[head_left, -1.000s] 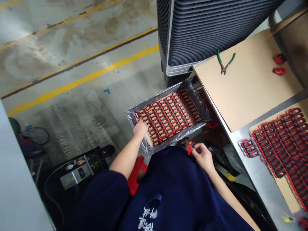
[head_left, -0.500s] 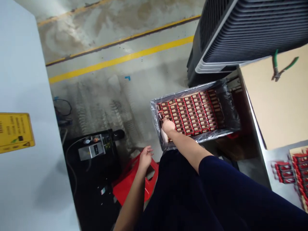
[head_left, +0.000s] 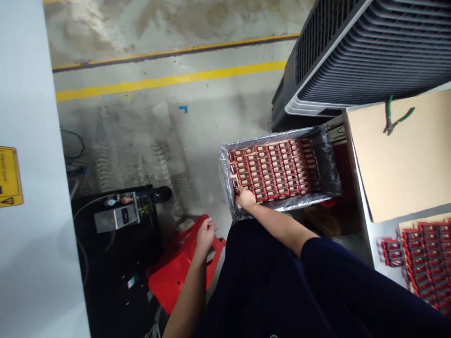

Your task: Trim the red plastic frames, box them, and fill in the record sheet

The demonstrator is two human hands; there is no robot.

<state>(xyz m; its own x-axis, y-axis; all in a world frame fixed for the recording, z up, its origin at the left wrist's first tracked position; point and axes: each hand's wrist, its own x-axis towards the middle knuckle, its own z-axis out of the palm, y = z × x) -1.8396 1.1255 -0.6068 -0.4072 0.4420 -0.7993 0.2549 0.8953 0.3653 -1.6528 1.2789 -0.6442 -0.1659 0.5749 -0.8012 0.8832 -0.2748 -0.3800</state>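
Hands well apart: right hand (head_left: 245, 199) down at the red-framed pieces (head_left: 273, 171) in the plastic-lined box (head_left: 331, 164), left hand (head_left: 206, 235) above the red stool (head_left: 172, 281).
Since half a second ago, I see the right has shifted along the box's end column nearest the stool, leaving another dark piece in clear view; I judge that column to be filling. From my end I can't tell whether its fingertips pinch anything. The left is loosely half-open, seemingly empty. Farther out, more red pieces (head_left: 428, 263) stand in rows on the counter (head_left: 384, 230), pliers (head_left: 389, 126) beyond.
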